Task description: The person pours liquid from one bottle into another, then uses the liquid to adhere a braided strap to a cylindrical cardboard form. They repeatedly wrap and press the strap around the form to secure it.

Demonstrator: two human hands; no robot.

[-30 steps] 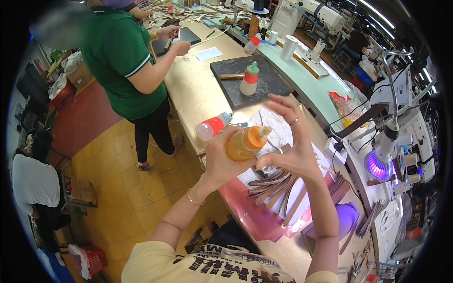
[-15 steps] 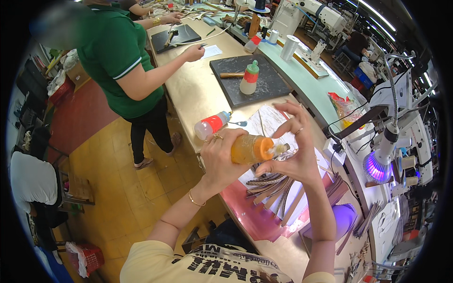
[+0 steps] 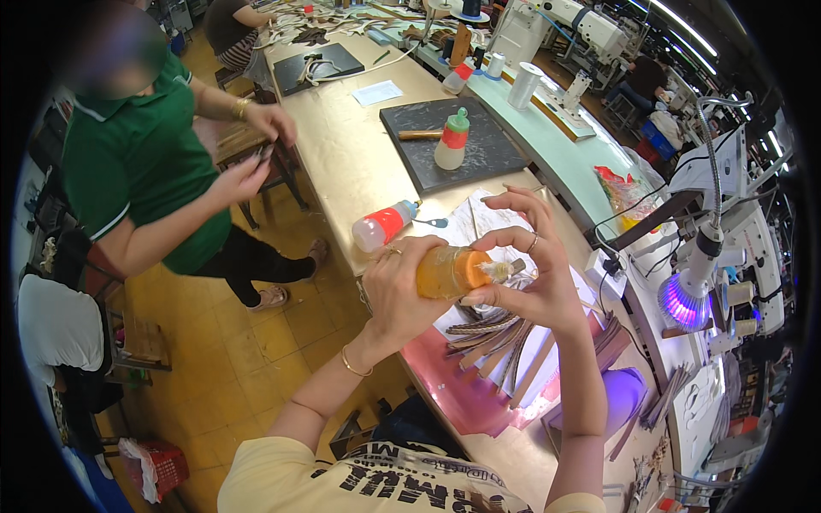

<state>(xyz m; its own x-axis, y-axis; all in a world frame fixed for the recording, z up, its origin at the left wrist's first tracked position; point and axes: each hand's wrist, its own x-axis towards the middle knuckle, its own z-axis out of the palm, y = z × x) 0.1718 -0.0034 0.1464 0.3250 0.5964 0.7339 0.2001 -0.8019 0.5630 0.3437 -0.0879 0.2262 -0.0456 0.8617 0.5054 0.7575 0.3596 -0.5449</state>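
My left hand [image 3: 400,286] is wrapped round a squeeze bottle [image 3: 434,272] of amber liquid, tilted with its top toward the right. Its orange cap [image 3: 471,268] has whitish residue round a dull narrow tip. The thumb and index finger of my right hand [image 3: 537,278] close on the cap from either side, the other fingers curled above the tip. Below my hands, several braided and flat brown strips [image 3: 505,344] lie on white sheets. A clear bottle with a red band [image 3: 382,226] lies on its side beyond my left hand.
On a black board [image 3: 505,158] stand a green-topped bottle [image 3: 451,154] and a wooden-handled tool [image 3: 419,135]. A lit gooseneck lamp [image 3: 684,299] stands to the right. A person in a green shirt [image 3: 145,162] is at the table's left side.
My right thumb and index finger have drawn in onto the orange cap. The person in green has moved left, away from the table, and turned, hands now together in front.
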